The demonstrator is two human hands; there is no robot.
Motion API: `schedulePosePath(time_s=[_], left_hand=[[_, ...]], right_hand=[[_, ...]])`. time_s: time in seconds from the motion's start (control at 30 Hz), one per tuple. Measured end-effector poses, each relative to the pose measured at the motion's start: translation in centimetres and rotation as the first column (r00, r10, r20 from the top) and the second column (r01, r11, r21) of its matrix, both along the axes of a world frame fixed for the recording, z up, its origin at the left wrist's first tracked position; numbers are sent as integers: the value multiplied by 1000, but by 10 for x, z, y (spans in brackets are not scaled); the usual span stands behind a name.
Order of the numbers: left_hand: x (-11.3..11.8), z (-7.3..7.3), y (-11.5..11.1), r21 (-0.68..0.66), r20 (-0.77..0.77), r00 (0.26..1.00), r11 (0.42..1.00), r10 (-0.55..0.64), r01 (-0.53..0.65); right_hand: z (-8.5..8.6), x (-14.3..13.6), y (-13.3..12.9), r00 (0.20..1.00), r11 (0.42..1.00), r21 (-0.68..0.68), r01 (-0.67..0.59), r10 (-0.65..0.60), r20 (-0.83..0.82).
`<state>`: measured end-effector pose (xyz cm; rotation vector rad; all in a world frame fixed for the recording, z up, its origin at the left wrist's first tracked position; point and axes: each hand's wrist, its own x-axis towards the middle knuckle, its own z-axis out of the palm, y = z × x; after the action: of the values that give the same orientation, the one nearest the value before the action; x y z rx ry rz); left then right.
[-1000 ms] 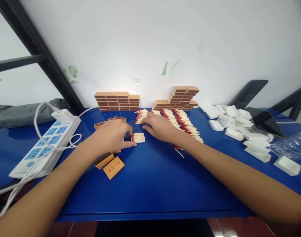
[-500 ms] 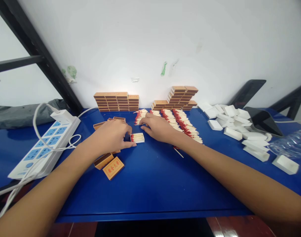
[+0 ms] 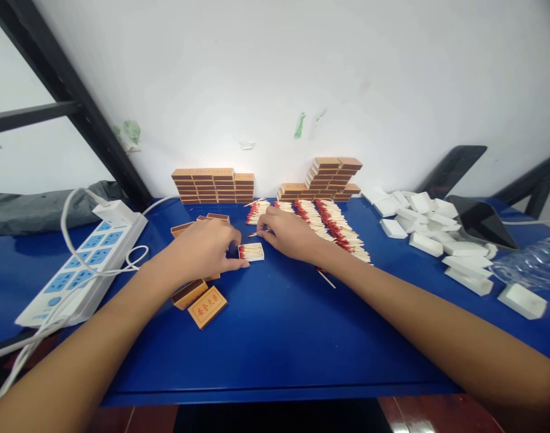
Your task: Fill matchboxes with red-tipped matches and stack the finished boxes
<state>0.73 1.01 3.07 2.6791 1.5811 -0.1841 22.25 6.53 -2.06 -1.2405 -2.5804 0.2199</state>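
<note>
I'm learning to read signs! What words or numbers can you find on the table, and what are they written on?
Orange matchbox sleeve lying near the left hand: four red Chinese characters, likely "安全火柴", a little blurred.
Power strip: no markings that can be read.
Stacked orange boxes by the wall: only bare edges show.
White trays: blank.

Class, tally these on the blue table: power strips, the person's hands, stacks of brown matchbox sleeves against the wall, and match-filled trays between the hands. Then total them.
power strip: 1
hands: 2, left hand and right hand
sleeve stacks: 2, left stack and right stack
filled match tray: 1
Total: 6
</note>
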Motion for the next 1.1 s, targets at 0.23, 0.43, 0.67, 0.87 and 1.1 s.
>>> schedulePosePath(time_s=[0.23, 0.43, 0.67, 0.87, 1.1], left_hand=[[-1, 1, 1, 3, -10, 1000, 1000, 4, -4], [-1, -1, 1, 18, -6, 1000, 1000, -14, 14], [-1, 0, 0, 25, 12, 999, 999, -29, 29], [-1, 0, 0, 29, -8, 1000, 999, -25, 25], [-2, -1, 1, 18, -3, 1000, 1000, -18, 18]], right_hand=[[8, 4, -1, 1000, 998, -56, -10, 10, -3], [26, 5, -12, 992, 988, -90, -126, 126, -8], [32, -2, -32, 979, 976, -154, -153, 171, 113], [34, 3, -27, 981, 972, -176, -157, 175, 86], [37, 4, -27, 978, 963, -227, -147, 176, 112]])
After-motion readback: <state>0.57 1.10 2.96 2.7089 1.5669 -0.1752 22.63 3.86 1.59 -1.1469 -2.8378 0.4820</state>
